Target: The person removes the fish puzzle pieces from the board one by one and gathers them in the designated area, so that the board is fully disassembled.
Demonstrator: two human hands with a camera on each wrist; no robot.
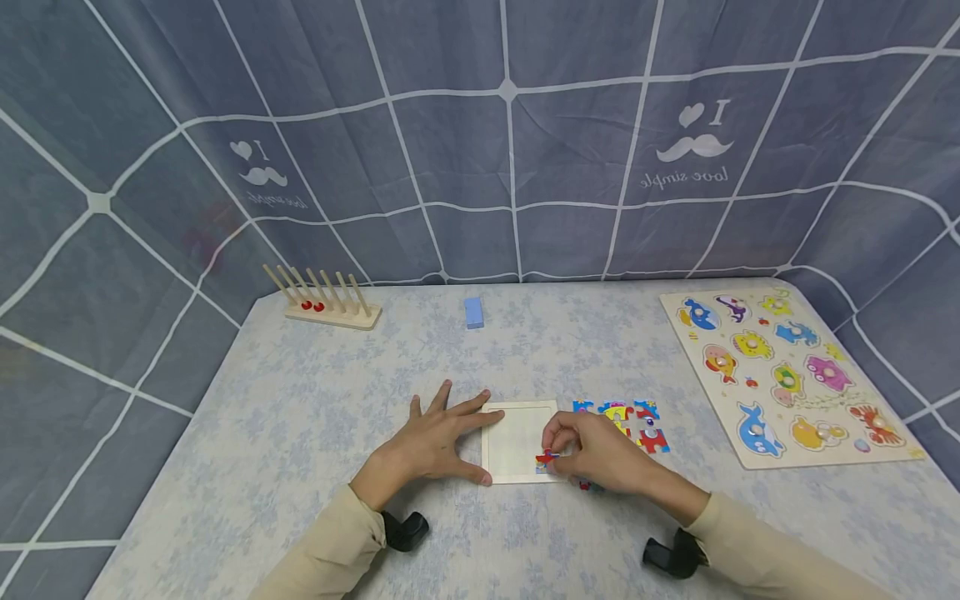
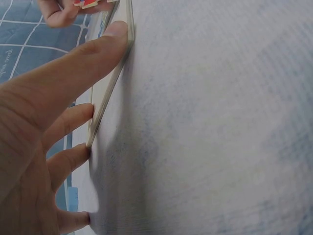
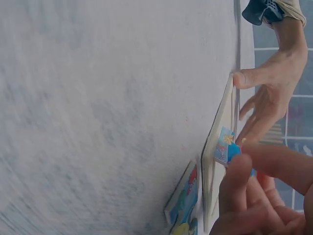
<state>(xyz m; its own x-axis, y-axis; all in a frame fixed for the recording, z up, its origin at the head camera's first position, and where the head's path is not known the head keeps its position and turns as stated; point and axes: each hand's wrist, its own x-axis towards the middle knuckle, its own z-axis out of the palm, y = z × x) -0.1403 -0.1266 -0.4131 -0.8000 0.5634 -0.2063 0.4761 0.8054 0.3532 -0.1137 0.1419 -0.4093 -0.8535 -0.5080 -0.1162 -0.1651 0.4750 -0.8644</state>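
A shallow wooden puzzle tray point(image 1: 517, 442) with a pale bare base lies on the table. My left hand point(image 1: 431, 442) spreads its fingers over the tray's left side; in the left wrist view the thumb point(image 2: 115, 36) rests on its rim. Between thumb and index finger, my right hand point(image 1: 600, 454) pinches a jigsaw piece point(image 3: 227, 147) of blue, red and yellow at the tray's lower right corner. Loose jigsaw pieces point(image 1: 652, 440) lie to the right of the tray, partly hidden by the right hand. In the right wrist view, more pieces point(image 3: 185, 196) lie beside the tray's edge.
A peg board point(image 1: 780, 392) with sea animals lies at the right. Toward the back stands a blue block point(image 1: 474, 312). A wooden stand point(image 1: 330, 315) with upright pegs and red beads is at the back left. A grey curtain point(image 1: 450, 150) hangs behind the table.
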